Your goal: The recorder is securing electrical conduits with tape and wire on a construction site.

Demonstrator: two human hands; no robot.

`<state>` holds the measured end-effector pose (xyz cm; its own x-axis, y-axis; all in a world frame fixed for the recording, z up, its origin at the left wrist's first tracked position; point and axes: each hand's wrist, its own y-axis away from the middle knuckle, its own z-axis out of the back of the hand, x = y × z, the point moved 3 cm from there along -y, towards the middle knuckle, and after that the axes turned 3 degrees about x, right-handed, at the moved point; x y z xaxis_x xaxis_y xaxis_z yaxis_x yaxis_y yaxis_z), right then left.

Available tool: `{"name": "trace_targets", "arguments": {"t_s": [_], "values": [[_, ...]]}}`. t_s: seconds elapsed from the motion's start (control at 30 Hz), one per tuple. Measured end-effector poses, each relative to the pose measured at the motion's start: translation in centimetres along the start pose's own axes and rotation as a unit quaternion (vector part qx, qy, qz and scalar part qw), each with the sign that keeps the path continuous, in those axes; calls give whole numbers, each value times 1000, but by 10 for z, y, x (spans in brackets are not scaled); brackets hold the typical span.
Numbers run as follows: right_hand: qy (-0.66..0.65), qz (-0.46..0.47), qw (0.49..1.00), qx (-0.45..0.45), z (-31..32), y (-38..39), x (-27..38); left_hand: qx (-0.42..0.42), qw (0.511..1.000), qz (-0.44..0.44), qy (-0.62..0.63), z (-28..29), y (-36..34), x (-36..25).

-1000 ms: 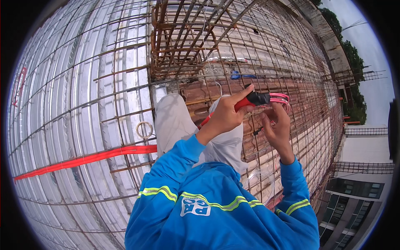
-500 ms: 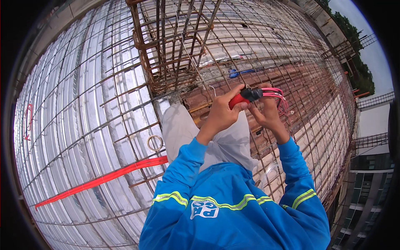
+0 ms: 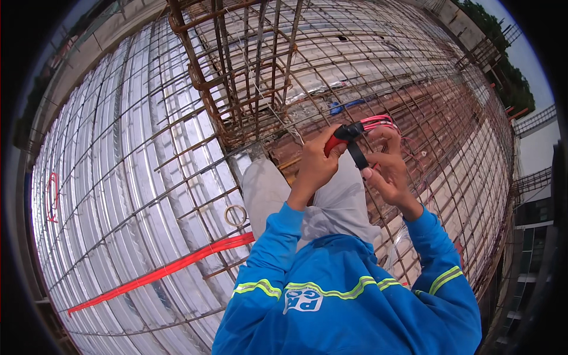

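Observation:
My left hand (image 3: 318, 158) is closed around a short red tube (image 3: 335, 144), likely a piece of conduit. Black tape (image 3: 352, 131) wraps the far end of this tube, and a bunch of pink-red wires (image 3: 378, 122) comes out there, curving to the right. A loose black tape strip (image 3: 357, 156) runs from the wrap down to my right hand (image 3: 393, 177). Its thumb and fingertips pinch the strip's lower end. Both hands are raised over my knees, above the steel mesh.
Rebar mesh (image 3: 201, 201) covers ribbed metal decking (image 3: 139, 219) on the left. An upright rebar cage (image 3: 260, 65) stands ahead. A long red tube bundle (image 3: 165, 270) lies at left, near a pale ring (image 3: 235, 215). A blue scrap (image 3: 346, 106) lies beyond my hands.
My right hand has drawn away from the tube, down and to the right, so a strip of black tape now shows stretched between them. The whole view has shifted slightly.

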<state>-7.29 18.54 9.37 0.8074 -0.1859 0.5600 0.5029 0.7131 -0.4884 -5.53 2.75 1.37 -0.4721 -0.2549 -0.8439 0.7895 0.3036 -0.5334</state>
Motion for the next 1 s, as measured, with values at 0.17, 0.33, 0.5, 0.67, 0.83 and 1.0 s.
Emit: {"name": "trace_targets", "arguments": {"t_s": [0.17,0.33,0.5,0.67,0.83,1.0], "values": [[-8,16,992,128,12,-46,10,70,997,16,8,-6,1,1],[104,63,968,218,24,-76,0,123,991,60,2,-8,7,13],[128,68,956,255,25,-89,-11,126,990,54,42,-8,9,6],[33,-43,956,288,15,-101,-33,24,982,137,125,-23,8,3],[49,-48,955,287,7,-108,-39,-33,962,203,180,-13,8,3],[47,239,970,2,20,-32,34,-89,909,269,305,5,5,-3]]}}
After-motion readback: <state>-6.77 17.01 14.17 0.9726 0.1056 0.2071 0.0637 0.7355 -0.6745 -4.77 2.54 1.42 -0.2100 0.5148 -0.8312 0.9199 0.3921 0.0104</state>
